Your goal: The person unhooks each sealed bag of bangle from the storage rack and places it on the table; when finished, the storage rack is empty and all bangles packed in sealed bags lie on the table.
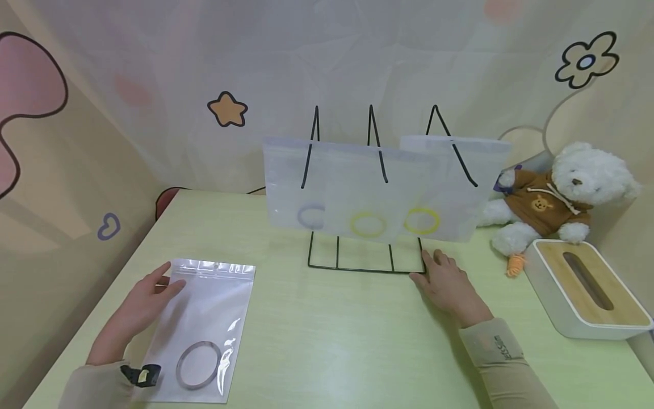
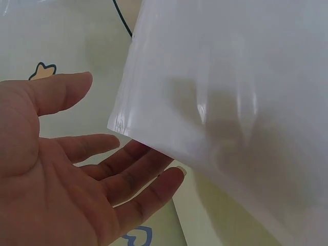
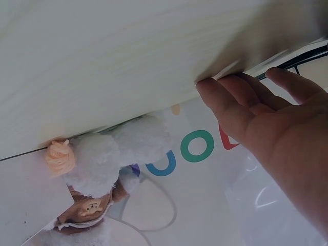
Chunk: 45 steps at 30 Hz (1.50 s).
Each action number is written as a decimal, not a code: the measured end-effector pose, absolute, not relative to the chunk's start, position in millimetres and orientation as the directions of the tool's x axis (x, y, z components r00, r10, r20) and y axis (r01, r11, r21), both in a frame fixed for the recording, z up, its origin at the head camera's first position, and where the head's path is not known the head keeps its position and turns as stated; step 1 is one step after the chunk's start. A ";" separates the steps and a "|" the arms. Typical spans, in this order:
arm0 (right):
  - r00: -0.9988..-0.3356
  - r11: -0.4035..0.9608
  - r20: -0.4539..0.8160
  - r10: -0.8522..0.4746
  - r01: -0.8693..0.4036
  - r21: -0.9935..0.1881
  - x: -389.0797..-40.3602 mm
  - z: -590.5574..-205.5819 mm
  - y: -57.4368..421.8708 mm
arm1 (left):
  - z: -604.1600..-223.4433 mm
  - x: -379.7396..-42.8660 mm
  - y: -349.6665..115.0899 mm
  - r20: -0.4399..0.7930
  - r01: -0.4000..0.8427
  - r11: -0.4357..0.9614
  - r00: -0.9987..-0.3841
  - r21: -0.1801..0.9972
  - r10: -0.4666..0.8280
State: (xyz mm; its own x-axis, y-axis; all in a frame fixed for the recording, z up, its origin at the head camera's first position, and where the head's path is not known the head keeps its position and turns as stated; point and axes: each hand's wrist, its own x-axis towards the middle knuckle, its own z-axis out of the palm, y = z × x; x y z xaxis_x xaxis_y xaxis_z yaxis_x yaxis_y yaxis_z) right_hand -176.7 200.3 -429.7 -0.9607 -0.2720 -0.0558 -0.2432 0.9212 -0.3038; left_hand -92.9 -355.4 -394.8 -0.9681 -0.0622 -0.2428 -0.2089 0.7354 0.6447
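Translucent rectangular plastic zip bag (image 1: pixel 209 309) lies on the pale green bench (image 1: pixel 327 329); I judge it light, limp and slippery, best taken at the probably stiffer zip strip (image 1: pixel 214 270) along its far edge. Its film looks glossy and whitish, with a thin greyish ring (image 1: pixel 199 343) showing near the close end. The left hand (image 1: pixel 140 304), fingers loosely spread, is at its far left corner without pinching it, while the right hand (image 1: pixel 448 287), loose-fingered beside the black wire stand (image 1: pixel 365 270), seems to hold nothing.

A teddy bear (image 1: pixel 543 204), tissue box (image 1: pixel 581 298) and cartoon-printed backdrop (image 1: pixel 357 62) suggest a homelike table (image 1: pixel 327 341) corner.
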 end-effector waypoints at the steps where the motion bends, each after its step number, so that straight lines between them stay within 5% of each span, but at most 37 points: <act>1: -0.961 0.921 -0.055 -0.272 -0.244 -0.304 -176.7 -429.6 200.3 | -394.8 -92.8 -355.5 -0.244 -0.209 0.736 -0.968 0.643 -0.062; 45: -0.962 0.925 -0.072 -0.262 -0.229 -0.304 -176.4 -429.1 199.7 | -397.9 -91.9 -360.1 -0.254 -0.216 0.746 -0.965 0.630 -0.064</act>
State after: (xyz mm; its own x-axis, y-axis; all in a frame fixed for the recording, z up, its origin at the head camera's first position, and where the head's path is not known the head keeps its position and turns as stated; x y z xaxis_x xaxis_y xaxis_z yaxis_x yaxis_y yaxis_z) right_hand -176.4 199.7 -429.1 -0.9623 -0.2623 -0.0721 -0.2293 0.9246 -0.3042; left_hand -91.9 -360.1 -397.9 -0.9650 -0.0641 -0.2543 -0.2156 0.7460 0.6301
